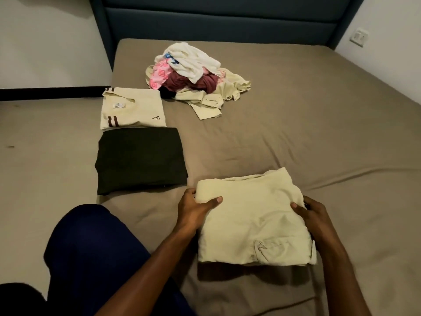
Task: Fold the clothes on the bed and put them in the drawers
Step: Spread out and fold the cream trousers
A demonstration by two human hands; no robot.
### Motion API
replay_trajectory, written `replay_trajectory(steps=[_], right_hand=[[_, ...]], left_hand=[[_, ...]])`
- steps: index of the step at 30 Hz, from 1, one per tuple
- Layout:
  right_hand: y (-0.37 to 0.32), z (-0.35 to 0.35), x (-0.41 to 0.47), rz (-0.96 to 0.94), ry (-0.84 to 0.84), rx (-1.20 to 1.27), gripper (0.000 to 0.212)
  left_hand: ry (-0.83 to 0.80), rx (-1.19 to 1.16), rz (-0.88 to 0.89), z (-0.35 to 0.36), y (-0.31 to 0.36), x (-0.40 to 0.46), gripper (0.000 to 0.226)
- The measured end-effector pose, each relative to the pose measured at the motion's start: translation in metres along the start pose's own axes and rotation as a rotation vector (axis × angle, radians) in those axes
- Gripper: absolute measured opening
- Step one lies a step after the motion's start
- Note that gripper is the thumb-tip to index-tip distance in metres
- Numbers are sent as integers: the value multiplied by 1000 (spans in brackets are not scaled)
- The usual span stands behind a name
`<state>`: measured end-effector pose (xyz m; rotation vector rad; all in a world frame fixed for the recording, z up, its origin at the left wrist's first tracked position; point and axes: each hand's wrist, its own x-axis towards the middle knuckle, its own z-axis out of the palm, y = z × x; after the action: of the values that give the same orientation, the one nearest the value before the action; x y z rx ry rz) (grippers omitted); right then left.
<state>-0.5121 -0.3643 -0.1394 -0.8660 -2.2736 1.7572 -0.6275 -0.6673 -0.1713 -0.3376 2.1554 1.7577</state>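
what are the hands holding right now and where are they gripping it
Both hold the folded cream garment: the left hand grips its far left corner, the right hand its right edge.

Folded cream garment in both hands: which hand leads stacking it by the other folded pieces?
Left, probably. The left hand grips the folded cream garment on the edge facing the folded dark green garment; the right hand holds the far edge.

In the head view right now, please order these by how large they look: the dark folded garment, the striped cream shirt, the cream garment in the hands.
1. Cream garment, though nearest the camera.
2. Dark folded garment.
3. Striped cream shirt, farthest away.
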Motion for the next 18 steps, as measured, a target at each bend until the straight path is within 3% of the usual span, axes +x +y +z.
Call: replay_trajectory(steps=[7, 13, 18], right_hand=[[-70, 88, 28, -40, -44, 229, 24], [-110, 233, 90, -63, -141, 312, 24], [-117, 321, 119, -66, -196, 269, 20]], left_hand=[[154, 3, 162, -96, 76, 42, 84], [320, 67, 249, -211, 122, 106, 47], [411, 158, 169, -266, 115, 163, 38]])
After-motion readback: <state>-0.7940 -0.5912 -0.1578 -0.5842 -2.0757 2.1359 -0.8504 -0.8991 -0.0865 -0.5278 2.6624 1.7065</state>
